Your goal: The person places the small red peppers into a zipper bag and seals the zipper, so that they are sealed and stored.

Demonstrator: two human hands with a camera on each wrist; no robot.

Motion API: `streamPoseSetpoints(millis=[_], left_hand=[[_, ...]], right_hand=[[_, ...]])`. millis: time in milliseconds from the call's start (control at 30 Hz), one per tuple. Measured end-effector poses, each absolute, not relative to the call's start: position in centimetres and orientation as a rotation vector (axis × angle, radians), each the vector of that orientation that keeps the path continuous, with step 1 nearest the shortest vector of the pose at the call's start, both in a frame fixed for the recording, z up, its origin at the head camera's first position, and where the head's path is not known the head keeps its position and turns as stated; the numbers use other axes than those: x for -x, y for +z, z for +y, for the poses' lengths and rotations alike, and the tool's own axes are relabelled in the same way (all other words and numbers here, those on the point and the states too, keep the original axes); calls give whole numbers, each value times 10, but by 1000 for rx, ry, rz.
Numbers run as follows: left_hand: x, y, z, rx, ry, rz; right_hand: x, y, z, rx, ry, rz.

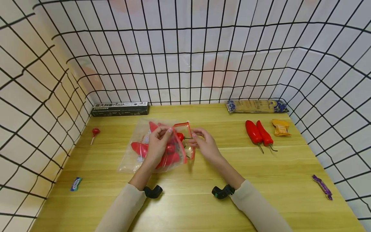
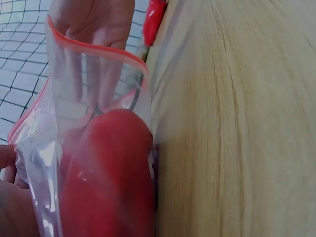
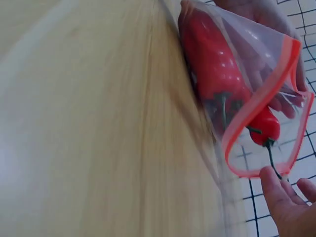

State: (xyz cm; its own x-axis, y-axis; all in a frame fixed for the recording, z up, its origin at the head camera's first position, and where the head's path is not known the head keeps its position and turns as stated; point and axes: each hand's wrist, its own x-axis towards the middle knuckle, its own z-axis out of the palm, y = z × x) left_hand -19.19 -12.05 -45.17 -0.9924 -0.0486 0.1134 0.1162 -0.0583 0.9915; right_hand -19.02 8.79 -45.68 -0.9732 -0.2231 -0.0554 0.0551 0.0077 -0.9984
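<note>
A clear zip bag (image 1: 127, 162) with a red-edged mouth lies at the table's middle, several red chili peppers (image 1: 140, 149) inside. My left hand (image 1: 156, 143) pinches the bag near its mouth, which gapes to the right. One red chili pepper (image 3: 265, 127) sits in that opening, its green stem pointing out. At the stem's tip, my right hand (image 1: 207, 146) pinches with thumb and finger. Through the plastic, the left wrist view shows a large red pepper (image 2: 111, 173) close up, with the right hand (image 2: 94, 22) beyond the mouth.
Two red chili peppers (image 1: 253, 132) and a yellow wrapped snack (image 1: 280, 127) lie at right. A pasta box (image 1: 120, 109) and a noodle packet (image 1: 256, 106) line the back. A lollipop (image 1: 95, 131), blue candy (image 1: 76, 184) and purple candy (image 1: 322, 187) lie near black wire grid walls (image 1: 185, 29).
</note>
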Motion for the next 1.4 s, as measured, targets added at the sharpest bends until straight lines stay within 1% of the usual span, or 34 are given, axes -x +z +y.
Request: streamPoseSetpoints(millis=[167,300,500,667,867,1000,1100,1200,1300,1400], left_hand=[[193,-454,-122,73,-2204,-2079],[194,-455,-122,56,-2204,-2091],[192,-453,-121,82,-2189,-2096],[190,-449,-119,146,-2193,-2070],[187,-446,-118,160,-2199,-2059],[186,-444,-118,128,-2174,-2067],[186,-446,-122,89,-2136,-2092],[187,-452,-126,38,-2090,-2128],[187,-452,-126,23,-2043,-2183],[188,-451,-123,46,-2036,-2207]], right_hand=[[181,-455,104,178,-2039,2162],[178,-455,108,287,-2006,2148],[173,-453,104,459,-2018,2095],[168,-447,92,597,-2017,2046],[170,-445,74,617,-2017,1957],[172,-446,73,580,-2009,2007],[175,-446,82,539,-2029,2093],[178,-443,103,479,-2025,2227],[181,-443,134,388,-1981,2373],[183,-442,177,296,-1850,2562]])
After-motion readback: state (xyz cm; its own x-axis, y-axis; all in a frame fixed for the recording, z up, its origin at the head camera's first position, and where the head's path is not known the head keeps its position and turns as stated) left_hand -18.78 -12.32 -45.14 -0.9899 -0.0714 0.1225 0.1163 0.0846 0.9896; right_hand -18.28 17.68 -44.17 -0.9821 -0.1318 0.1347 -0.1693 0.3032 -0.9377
